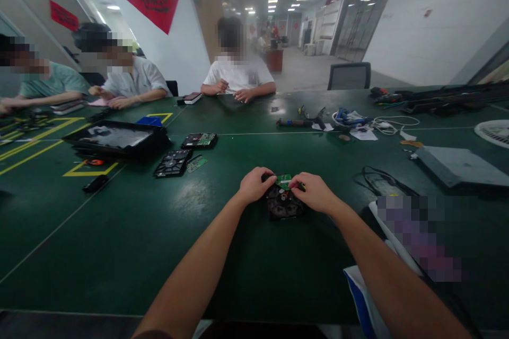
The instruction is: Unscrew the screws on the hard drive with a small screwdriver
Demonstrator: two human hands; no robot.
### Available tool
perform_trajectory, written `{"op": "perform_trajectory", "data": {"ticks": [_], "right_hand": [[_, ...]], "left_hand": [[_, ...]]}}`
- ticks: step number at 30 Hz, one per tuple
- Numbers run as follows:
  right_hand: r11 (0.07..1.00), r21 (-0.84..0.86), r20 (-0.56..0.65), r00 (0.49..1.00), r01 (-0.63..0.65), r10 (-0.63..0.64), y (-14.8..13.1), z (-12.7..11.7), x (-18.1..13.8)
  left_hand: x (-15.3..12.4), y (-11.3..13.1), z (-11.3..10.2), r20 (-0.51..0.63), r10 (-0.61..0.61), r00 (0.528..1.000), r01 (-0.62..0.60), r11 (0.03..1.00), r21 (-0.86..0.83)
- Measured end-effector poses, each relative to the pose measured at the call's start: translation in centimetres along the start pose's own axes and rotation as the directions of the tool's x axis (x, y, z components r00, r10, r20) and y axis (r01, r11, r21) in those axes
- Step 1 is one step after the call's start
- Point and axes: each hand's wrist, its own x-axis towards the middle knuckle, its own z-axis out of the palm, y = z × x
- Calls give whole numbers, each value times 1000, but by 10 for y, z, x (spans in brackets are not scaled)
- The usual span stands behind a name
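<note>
In front of me on the table lies a small black device [284,207], its casing opened up. A green circuit board [283,178] sits at its far end, with small parts and wire showing just below. My left hand [256,185] is closed on the far left edge of the device, fingertips beside the board. My right hand [314,190] pinches the right edge of the board between thumb and fingers. Something small and yellowish shows by the right fingers, too small to name.
Left of my hands are two black drive-like units [173,163] [199,140] and a loose circuit board [197,163]. Further left stands a black tray [119,137]. A grey flat box [463,167] and cables [387,124] lie right. Several people sit across the green table [119,254].
</note>
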Motion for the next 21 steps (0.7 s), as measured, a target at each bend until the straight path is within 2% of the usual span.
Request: {"op": "perform_trajectory", "data": {"ticks": [3,6,9,13,17,19,21], "right_hand": [[999,28,-23,999,-36,36,3,0,1],[984,114,-77,986,-140,149,7,1,1],[910,281,-109,932,-305,346,14,2,0],[826,410,-122,875,-386,469,27,1,2],[773,544,-190,850,-325,492,34,-3,8],[762,610,-285,837,-217,467,34,-4,11],[789,611,-426,809,-73,405,33,-6,12]], "left_hand": [[0,-1,1,3,0,1000,0,1000,10],[1,-1,1,12,1,1000,-1,1000,17],[0,1,-1,22,-6,1000,5,1000,29],[-3,5,-5,29,-27,999,25,998,56],[-10,9,-10,16,-90,996,88,991,97],[-16,9,-14,2,-140,990,139,983,123],[-23,7,-18,-16,-193,981,193,970,144]]}}
